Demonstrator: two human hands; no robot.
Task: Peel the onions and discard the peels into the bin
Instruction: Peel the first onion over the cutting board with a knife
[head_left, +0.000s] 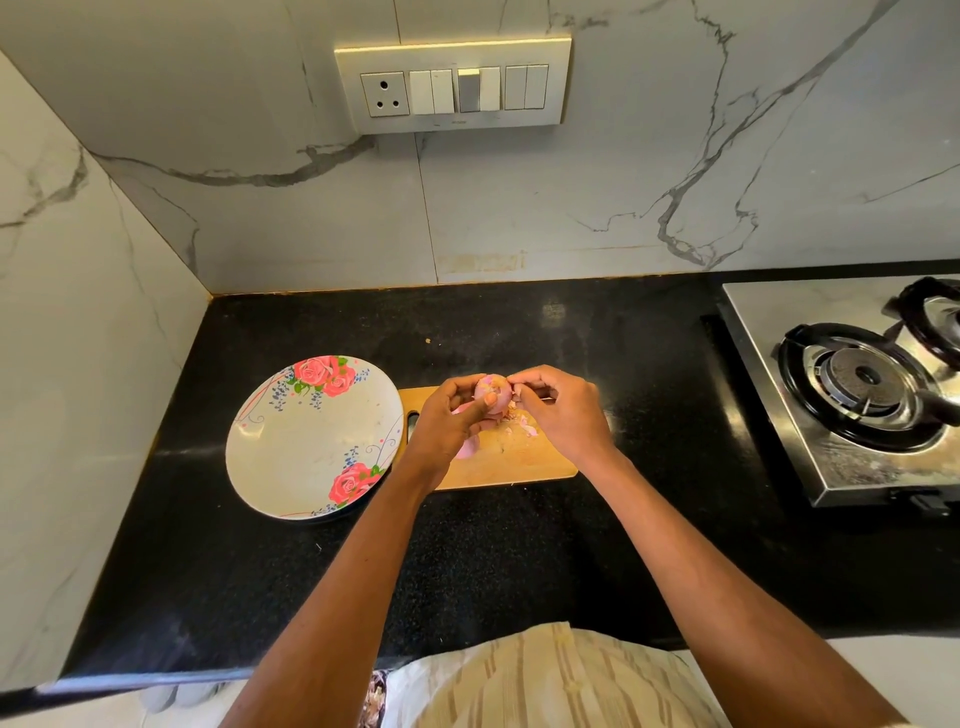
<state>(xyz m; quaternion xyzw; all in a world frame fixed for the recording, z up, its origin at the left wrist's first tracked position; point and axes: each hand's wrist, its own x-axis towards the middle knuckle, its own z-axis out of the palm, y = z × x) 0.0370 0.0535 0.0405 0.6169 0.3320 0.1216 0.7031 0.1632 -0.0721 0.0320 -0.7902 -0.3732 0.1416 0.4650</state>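
On the counter (519, 332), above the board (498, 462) beside the plate (291, 447), the onion (493, 393) was gripped by the left hand (452, 415); its light, brittle skin was pinched at the top by the right hand (558, 410).

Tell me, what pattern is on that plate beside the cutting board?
The plate is off-white with pink-red roses, green leaves and small blue sprigs; the head view shows it.
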